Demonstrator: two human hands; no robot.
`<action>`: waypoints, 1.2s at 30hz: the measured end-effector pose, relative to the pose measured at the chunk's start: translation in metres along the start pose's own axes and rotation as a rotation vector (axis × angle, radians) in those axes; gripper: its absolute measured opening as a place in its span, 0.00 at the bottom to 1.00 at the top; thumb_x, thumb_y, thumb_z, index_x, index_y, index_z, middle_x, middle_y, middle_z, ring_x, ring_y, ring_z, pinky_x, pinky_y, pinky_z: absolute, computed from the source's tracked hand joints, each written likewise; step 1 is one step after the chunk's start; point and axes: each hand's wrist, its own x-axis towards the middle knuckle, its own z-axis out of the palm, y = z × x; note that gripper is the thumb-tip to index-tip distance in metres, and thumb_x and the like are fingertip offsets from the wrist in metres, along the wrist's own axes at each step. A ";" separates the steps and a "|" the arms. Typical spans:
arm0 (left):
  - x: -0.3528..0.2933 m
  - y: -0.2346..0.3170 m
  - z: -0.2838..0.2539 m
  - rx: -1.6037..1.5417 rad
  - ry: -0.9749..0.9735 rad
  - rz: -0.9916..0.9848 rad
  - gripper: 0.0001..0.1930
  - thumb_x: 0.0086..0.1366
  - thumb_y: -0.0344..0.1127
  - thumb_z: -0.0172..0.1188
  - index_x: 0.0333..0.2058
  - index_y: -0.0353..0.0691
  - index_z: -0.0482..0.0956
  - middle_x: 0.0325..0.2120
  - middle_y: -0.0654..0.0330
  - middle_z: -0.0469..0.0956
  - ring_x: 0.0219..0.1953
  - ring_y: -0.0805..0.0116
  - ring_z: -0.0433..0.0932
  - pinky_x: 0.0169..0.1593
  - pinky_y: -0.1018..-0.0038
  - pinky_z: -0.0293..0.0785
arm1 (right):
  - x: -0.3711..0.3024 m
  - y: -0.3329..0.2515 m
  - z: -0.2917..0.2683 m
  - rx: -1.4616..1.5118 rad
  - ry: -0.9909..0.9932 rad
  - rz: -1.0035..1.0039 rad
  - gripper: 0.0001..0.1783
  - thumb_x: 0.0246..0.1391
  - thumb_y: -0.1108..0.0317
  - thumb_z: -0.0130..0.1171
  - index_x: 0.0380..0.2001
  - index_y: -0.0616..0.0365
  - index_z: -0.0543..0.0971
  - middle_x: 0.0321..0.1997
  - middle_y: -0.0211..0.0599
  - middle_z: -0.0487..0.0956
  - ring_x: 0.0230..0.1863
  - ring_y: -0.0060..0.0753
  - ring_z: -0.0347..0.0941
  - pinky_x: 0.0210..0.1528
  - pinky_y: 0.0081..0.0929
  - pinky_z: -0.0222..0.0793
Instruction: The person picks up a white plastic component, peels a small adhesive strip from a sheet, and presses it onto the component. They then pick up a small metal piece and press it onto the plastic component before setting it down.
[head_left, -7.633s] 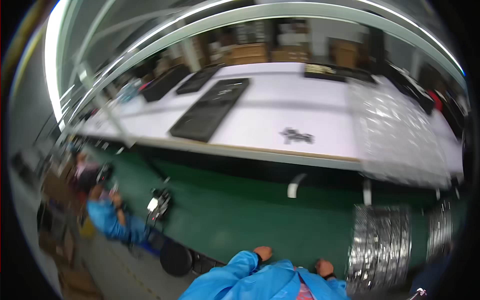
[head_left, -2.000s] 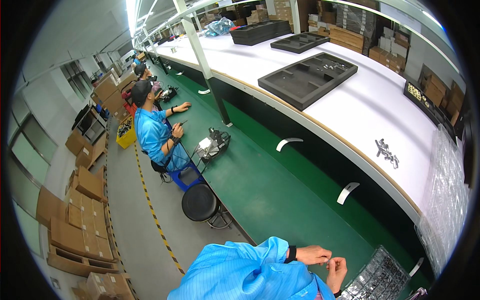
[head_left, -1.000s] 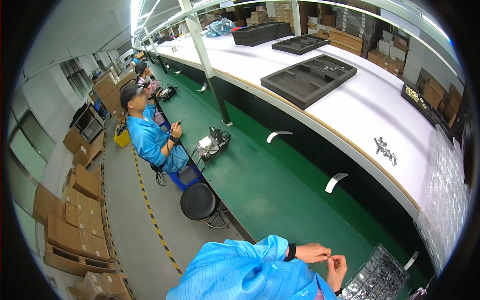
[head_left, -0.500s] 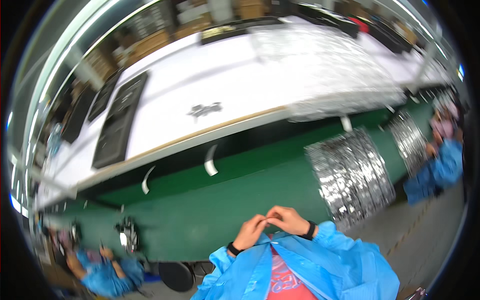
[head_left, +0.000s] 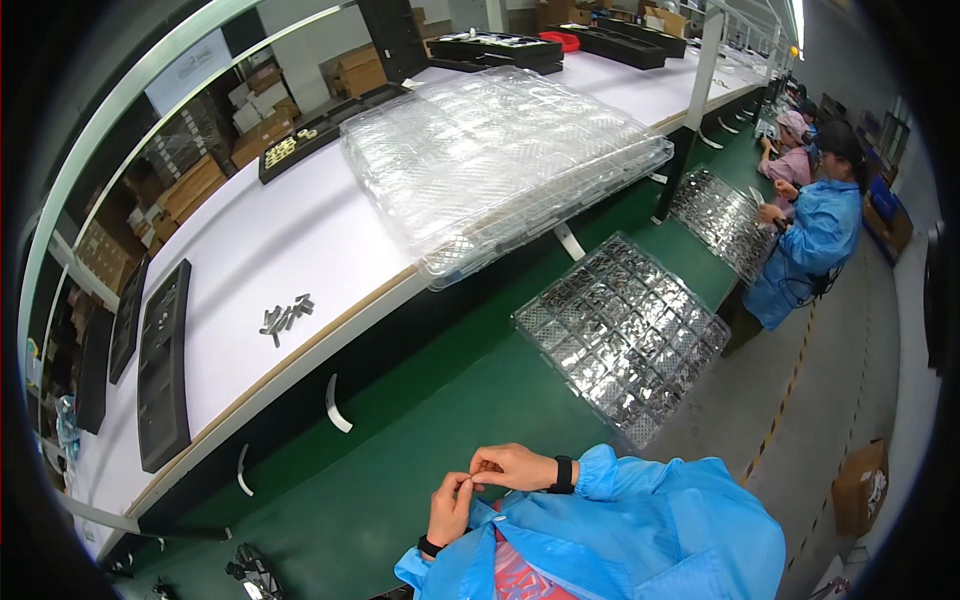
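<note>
My left hand (head_left: pixel 449 510) and my right hand (head_left: pixel 517 468) meet in front of my blue jacket, above the green bench (head_left: pixel 415 410). Both have thumb and fingers pinched together, fingertips touching. Whatever they pinch, if anything, is too small to make out. To the right of my hands lies a clear plastic tray (head_left: pixel 625 335) divided into many small compartments, with shiny metallic parts in them. On the white shelf (head_left: pixel 250 240) beyond the bench rests a loose little pile of grey metal pieces (head_left: pixel 287 318).
A stack of clear plastic trays (head_left: pixel 500 160) overhangs the shelf edge. Black trays (head_left: pixel 165 365) stand at the shelf's left end. Curved white strips (head_left: pixel 338 405) hang below the shelf. A co-worker in blue (head_left: pixel 825 220) stands at another compartment tray (head_left: pixel 725 220) on the right.
The view has swung to the right, so the shelf, trays and metal pieces sit further left in the picture. My hands stay pinched together.
</note>
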 end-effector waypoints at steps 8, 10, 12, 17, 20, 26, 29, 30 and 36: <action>0.000 0.003 0.003 0.080 -0.049 0.001 0.07 0.67 0.30 0.49 0.34 0.31 0.73 0.28 0.55 0.80 0.33 0.69 0.79 0.39 0.74 0.73 | -0.003 0.007 -0.002 0.032 -0.028 -0.045 0.11 0.57 0.62 0.57 0.33 0.59 0.73 0.29 0.36 0.78 0.30 0.32 0.77 0.32 0.28 0.70; 0.001 0.009 0.004 0.106 -0.075 -0.014 0.07 0.67 0.30 0.49 0.34 0.31 0.73 0.28 0.55 0.80 0.33 0.69 0.79 0.39 0.74 0.73 | -0.005 0.003 -0.007 -0.010 -0.003 -0.067 0.11 0.56 0.61 0.56 0.32 0.59 0.73 0.28 0.35 0.79 0.30 0.33 0.77 0.31 0.27 0.70; 0.005 0.012 0.007 0.097 -0.078 -0.012 0.08 0.67 0.31 0.50 0.35 0.32 0.74 0.28 0.55 0.80 0.33 0.69 0.79 0.39 0.74 0.73 | -0.006 0.004 -0.007 -0.021 0.022 -0.095 0.11 0.57 0.62 0.56 0.31 0.59 0.73 0.27 0.35 0.79 0.29 0.33 0.77 0.31 0.28 0.70; 0.007 0.008 0.012 0.094 -0.083 0.005 0.07 0.66 0.30 0.52 0.34 0.31 0.74 0.27 0.54 0.80 0.31 0.66 0.79 0.35 0.73 0.73 | -0.008 0.011 -0.008 -0.022 0.006 -0.091 0.10 0.57 0.63 0.54 0.32 0.59 0.72 0.29 0.37 0.79 0.30 0.35 0.77 0.31 0.29 0.69; 0.006 0.008 0.012 0.104 -0.076 0.010 0.07 0.65 0.30 0.52 0.34 0.32 0.74 0.27 0.54 0.80 0.31 0.65 0.80 0.35 0.73 0.73 | -0.009 0.010 -0.009 -0.047 -0.012 -0.085 0.10 0.58 0.63 0.53 0.32 0.59 0.72 0.30 0.38 0.79 0.30 0.37 0.77 0.32 0.30 0.69; 0.003 0.010 0.014 0.123 -0.085 0.050 0.07 0.65 0.30 0.52 0.34 0.31 0.75 0.27 0.53 0.80 0.31 0.63 0.80 0.36 0.71 0.73 | -0.013 0.010 -0.004 -0.011 0.042 -0.091 0.11 0.57 0.63 0.53 0.29 0.60 0.71 0.26 0.37 0.78 0.28 0.38 0.75 0.31 0.31 0.68; 0.002 0.008 0.013 0.117 -0.059 0.034 0.07 0.65 0.30 0.52 0.34 0.31 0.75 0.27 0.53 0.80 0.31 0.63 0.80 0.36 0.71 0.73 | -0.011 0.010 -0.004 -0.011 0.049 -0.108 0.10 0.57 0.63 0.53 0.29 0.60 0.72 0.27 0.37 0.78 0.28 0.38 0.75 0.31 0.32 0.68; 0.001 0.008 0.012 0.117 -0.058 0.033 0.07 0.65 0.30 0.52 0.34 0.31 0.75 0.27 0.53 0.80 0.31 0.63 0.80 0.36 0.71 0.73 | -0.011 0.010 -0.003 -0.011 0.048 -0.108 0.10 0.57 0.63 0.53 0.29 0.60 0.72 0.27 0.37 0.78 0.28 0.38 0.75 0.31 0.32 0.68; -0.002 0.007 0.009 0.134 0.008 0.035 0.06 0.63 0.29 0.54 0.33 0.32 0.76 0.27 0.53 0.80 0.31 0.63 0.80 0.36 0.71 0.73 | -0.009 0.010 -0.002 -0.022 0.013 -0.110 0.10 0.57 0.63 0.54 0.30 0.60 0.72 0.27 0.38 0.77 0.28 0.39 0.74 0.30 0.31 0.67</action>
